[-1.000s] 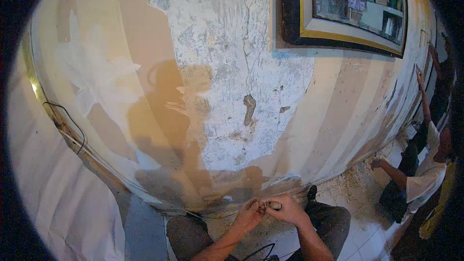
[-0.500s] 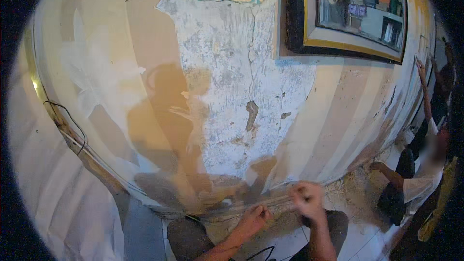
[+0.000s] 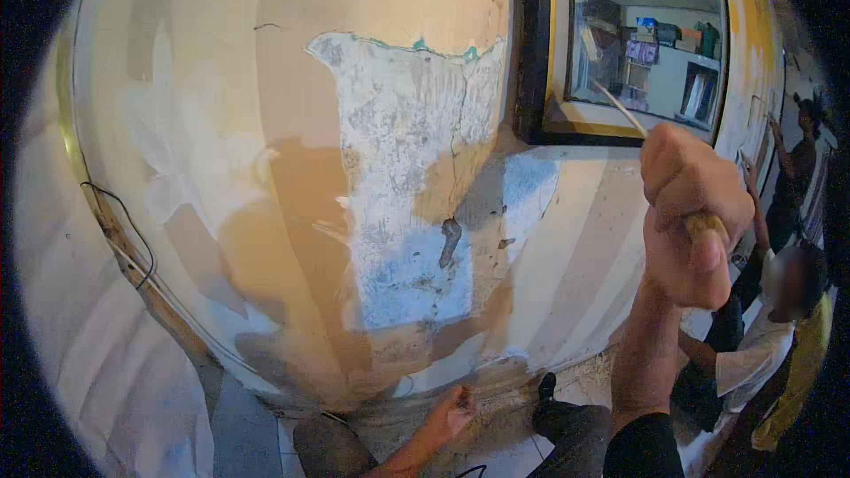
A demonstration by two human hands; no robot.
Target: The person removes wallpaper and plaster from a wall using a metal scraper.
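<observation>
My right hand [image 3: 695,186] is raised at the right, in front of the framed mirror's lower edge. Its fist is closed round a slim hand tool [image 3: 624,113] with a thin, pale shaft pointing up and left. A yellowish handle end shows below the fingers; the tool's exact kind is unclear. Low in the middle, near the wall's base, my left hand [image 3: 456,409] has its fingers curled in. Whatever it may hold is hidden. Ahead, the striped wall [image 3: 301,239] has a bare, cracked patch [image 3: 398,115] with a small hole, where the covering has come off.
A dark-and-gold framed mirror [image 3: 531,44] hangs at the upper right. A white sheet [image 3: 124,345] drapes at the left, beside a cable [image 3: 152,243]. Debris [image 3: 589,363] lies along the wall base. At the right, one person [image 3: 753,363] crouches low and another [image 3: 797,164] reaches toward the wall.
My right hand has risen from low by the wall base to the mirror's height, and the tool now shows. My left hand stays low. The view has tilted upward slightly.
</observation>
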